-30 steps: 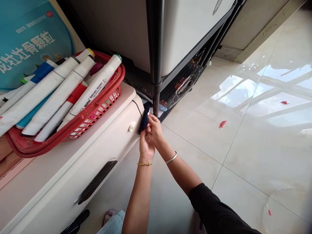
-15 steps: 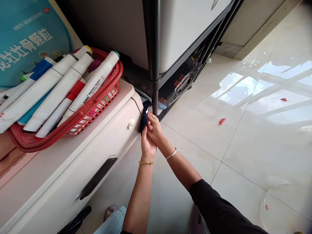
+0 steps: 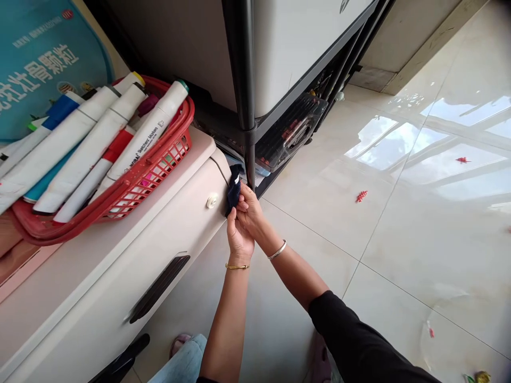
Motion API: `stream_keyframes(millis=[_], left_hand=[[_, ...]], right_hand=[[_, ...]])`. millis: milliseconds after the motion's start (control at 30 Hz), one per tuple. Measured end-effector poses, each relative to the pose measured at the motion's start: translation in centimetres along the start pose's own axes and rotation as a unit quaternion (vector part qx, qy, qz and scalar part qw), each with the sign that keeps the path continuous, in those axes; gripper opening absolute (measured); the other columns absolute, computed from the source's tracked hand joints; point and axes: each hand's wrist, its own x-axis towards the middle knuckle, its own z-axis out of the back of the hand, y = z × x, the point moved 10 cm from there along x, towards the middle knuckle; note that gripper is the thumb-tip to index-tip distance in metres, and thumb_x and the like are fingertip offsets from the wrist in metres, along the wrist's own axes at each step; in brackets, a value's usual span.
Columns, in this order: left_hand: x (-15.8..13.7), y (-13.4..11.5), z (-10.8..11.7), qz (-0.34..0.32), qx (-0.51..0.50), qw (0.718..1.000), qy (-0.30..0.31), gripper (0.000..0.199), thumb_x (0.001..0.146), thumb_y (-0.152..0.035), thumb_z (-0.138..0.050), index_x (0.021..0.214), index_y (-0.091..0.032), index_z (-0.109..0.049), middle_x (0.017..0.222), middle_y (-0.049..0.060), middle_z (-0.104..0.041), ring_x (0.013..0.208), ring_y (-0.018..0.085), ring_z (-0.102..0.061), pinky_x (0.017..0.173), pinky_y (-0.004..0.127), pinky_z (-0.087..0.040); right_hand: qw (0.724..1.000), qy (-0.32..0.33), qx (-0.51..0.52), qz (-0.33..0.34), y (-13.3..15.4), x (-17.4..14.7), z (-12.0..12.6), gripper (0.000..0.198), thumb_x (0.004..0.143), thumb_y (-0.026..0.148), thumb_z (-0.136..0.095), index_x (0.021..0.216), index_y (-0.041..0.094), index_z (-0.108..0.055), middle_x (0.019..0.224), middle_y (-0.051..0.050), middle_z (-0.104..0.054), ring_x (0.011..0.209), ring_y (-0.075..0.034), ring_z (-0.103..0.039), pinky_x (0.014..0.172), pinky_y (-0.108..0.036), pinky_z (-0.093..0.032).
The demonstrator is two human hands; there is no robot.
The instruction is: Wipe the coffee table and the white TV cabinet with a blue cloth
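Navy cloth [image 3: 233,194] with a white patch, head view: the small piece sits at the corner of the white cabinet [image 3: 171,226], just beside a black post [image 3: 242,69]; whether it touches either cannot be told. The right hand [image 3: 249,210] pinches its edge by the fingertips; the left hand [image 3: 241,236] pinches its lower end, probably because limp fabric needs steadying from two sides. Markers [image 3: 90,154] slant across the red basket [image 3: 186,119], apparently too long to lie flat.
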Motion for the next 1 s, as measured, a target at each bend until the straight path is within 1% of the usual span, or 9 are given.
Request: stream_keyframes(millis=[67, 167, 267, 367, 500, 633, 733, 867, 1000], left_hand=[[-0.4, -0.3, -0.3, 0.001, -0.004, 1.0, 0.01, 0.027, 0.092, -0.046, -0.059, 0.099, -0.023, -0.071, 0.103, 0.003, -0.069, 0.104, 0.019, -0.067, 0.087, 0.026, -0.051], [-1.1, -1.6, -1.6, -0.025, 0.011, 0.999, 0.031, 0.03, 0.095, -0.047, -0.054, 0.103, -0.023, -0.071, 0.112, 0.004, -0.069, 0.113, 0.02, -0.065, 0.091, 0.027, -0.052], [-1.2, -1.9, -2.2, -0.043, 0.016, 0.998, 0.034, 0.028, 0.094, -0.048, -0.056, 0.101, -0.024, -0.071, 0.111, 0.003, -0.068, 0.114, 0.021, -0.065, 0.092, 0.028, -0.052], [-0.6, -0.8, -1.4, -0.03, -0.014, 0.999, 0.028, 0.024, 0.09, -0.046, -0.063, 0.094, -0.023, -0.069, 0.101, 0.001, -0.068, 0.103, 0.018, -0.066, 0.087, 0.026, -0.051], [-0.3, 0.3, 0.0, -0.002, -0.039, 0.999, 0.015, 0.026, 0.092, -0.044, -0.062, 0.101, -0.022, -0.072, 0.103, 0.002, -0.07, 0.098, 0.016, -0.066, 0.085, 0.026, -0.051], [-1.2, -1.0, -1.1, -0.013, -0.036, 0.999, 0.037, 0.031, 0.095, -0.046, -0.058, 0.108, -0.022, -0.073, 0.113, 0.005, -0.07, 0.108, 0.019, -0.065, 0.09, 0.027, -0.051], [-1.4, -1.6, -2.2, -0.034, -0.032, 0.998, 0.052, 0.029, 0.093, -0.047, -0.06, 0.106, -0.024, -0.073, 0.11, 0.004, -0.069, 0.108, 0.02, -0.064, 0.088, 0.028, -0.051], [-0.6, -0.6, -1.2, -0.04, -0.035, 0.998, 0.031, 0.022, 0.089, -0.042, -0.065, 0.1, -0.024, -0.072, 0.102, 0.002, -0.068, 0.104, 0.018, -0.064, 0.085, 0.026, -0.05], [-0.5, 0.4, -0.1, -0.015, -0.03, 0.999, 0.021, 0.027, 0.09, -0.045, -0.063, 0.105, -0.024, -0.072, 0.105, 0.002, -0.068, 0.103, 0.019, -0.064, 0.084, 0.027, -0.049]], right_hand=[[1.0, 0.0, 0.024, -0.012, 0.0, -0.1, -0.5, 0.038, 0.081, 0.029, -0.08, 0.066, 0.021, -0.046, 0.05, 0.013, -0.04, 0.037, 0.001, -0.018, 0.03, -0.009, -0.018], [0.999, 0.017, 0.031, -0.005, 0.7, -0.2, -2.0, 0.039, 0.08, 0.029, -0.08, 0.066, 0.021, -0.045, 0.049, 0.013, -0.041, 0.035, 0.001, -0.022, 0.03, -0.009, -0.019], [1.0, 0.025, 0.009, 0.017, 1.2, -0.2, -2.2, 0.038, 0.079, 0.027, -0.081, 0.066, 0.022, -0.046, 0.049, 0.013, -0.043, 0.036, 0.001, -0.022, 0.029, -0.009, -0.02], [1.0, 0.019, -0.01, 0.007, 0.6, -0.1, -1.0, 0.036, 0.079, 0.027, -0.081, 0.066, 0.023, -0.048, 0.05, 0.012, -0.043, 0.038, -0.001, -0.021, 0.03, -0.009, -0.023], [1.0, 0.0, 0.016, -0.011, 0.1, -0.1, -0.3, 0.035, 0.079, 0.027, -0.081, 0.066, 0.022, -0.049, 0.049, 0.013, -0.042, 0.037, 0.0, -0.019, 0.03, -0.008, -0.023], [1.0, -0.003, 0.027, -0.016, 0.9, -0.5, -2.2, 0.04, 0.082, 0.026, -0.077, 0.062, 0.021, -0.043, 0.047, 0.013, -0.043, 0.035, 0.001, -0.021, 0.029, -0.008, -0.02], [1.0, 0.018, 0.025, 0.003, 1.4, -0.5, -2.9, 0.039, 0.081, 0.026, -0.078, 0.063, 0.021, -0.044, 0.048, 0.013, -0.044, 0.034, 0.001, -0.024, 0.029, -0.008, -0.019], [0.999, 0.039, -0.011, 0.024, 0.9, -0.1, -1.4, 0.039, 0.074, 0.026, -0.085, 0.065, 0.022, -0.047, 0.049, 0.013, -0.045, 0.036, 0.001, -0.025, 0.031, -0.008, -0.023], [0.999, 0.021, -0.02, 0.026, 0.6, 0.0, -0.5, 0.037, 0.074, 0.029, -0.085, 0.067, 0.021, -0.049, 0.049, 0.013, -0.046, 0.036, 0.001, -0.024, 0.031, -0.009, -0.022]])
